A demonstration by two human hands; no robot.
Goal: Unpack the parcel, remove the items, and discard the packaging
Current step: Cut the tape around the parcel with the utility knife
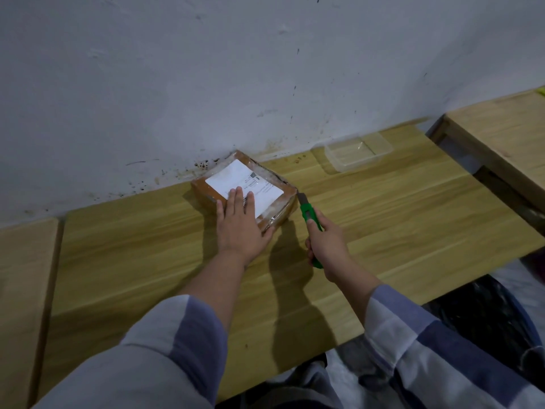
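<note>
A flat brown cardboard parcel [206, 188] with a white shipping label and clear tape lies on the wooden table [398, 219], close to the wall. My left hand [240, 225] presses flat on the parcel's near end, fingers straight. My right hand [327, 246] grips a green utility knife [309, 215], its blade out and its tip touching the parcel's right corner.
An empty clear plastic container [358, 153] stands at the back right of the table. A second wooden table [501, 134] is at the right and another wooden surface [20, 290] at the left. A bin lined with a black bag [486, 314] is at the lower right.
</note>
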